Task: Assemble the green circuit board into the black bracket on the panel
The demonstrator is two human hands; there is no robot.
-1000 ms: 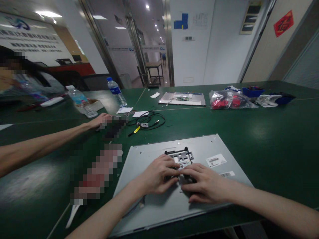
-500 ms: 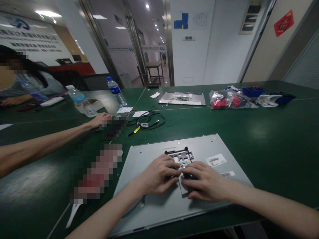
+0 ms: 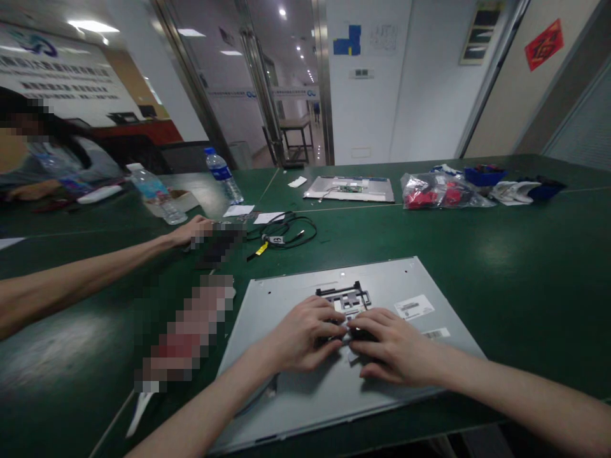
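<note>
A large pale grey panel (image 3: 296, 407), like the metal back of a screen, lies flat on the green table in front of me. Both hands are over its middle, fingertips nearly meeting. My left hand (image 3: 308, 334) has its fingers curled and pinched together at a small piece. From the other side, my right hand (image 3: 391, 343) bends its fingers down to the same spot. Between them shows a bit of a small pale piece (image 3: 353, 359); most of it is hidden. Just beyond my fingers sits a black and grey bracket (image 3: 346, 298). White labels (image 3: 414, 307) are stuck right of it.
Left of the panel, another person's hand (image 3: 193, 230) rests near a dark blurred object (image 3: 222, 247). A coiled black cable (image 3: 305, 222), water bottles (image 3: 224, 178) and paper scraps lie beyond. At the back are a second panel (image 3: 372, 189) and a plastic bag (image 3: 429, 193) with red items.
The small pale piece between my hands shows less now, its near end having gone from view. My right hand has shifted very slightly; my left hand stays in place.
</note>
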